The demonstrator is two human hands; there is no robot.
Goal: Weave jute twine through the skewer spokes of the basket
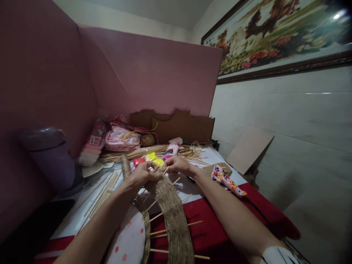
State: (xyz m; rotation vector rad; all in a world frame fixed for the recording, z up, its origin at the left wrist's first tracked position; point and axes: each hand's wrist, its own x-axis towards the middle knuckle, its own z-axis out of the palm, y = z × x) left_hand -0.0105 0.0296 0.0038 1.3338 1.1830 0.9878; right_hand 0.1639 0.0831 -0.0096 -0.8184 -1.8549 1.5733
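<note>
Head view: the left hand (148,173) gripped the far end of the twine band (173,211) between thumb and fingers, while the right hand (177,165) curled its fingers beside a stick (165,170) (whether they pinched anything, I could not tell). The band curved beside the dotted disc (130,234); the glue gun (227,182) lay off to the right.
</note>
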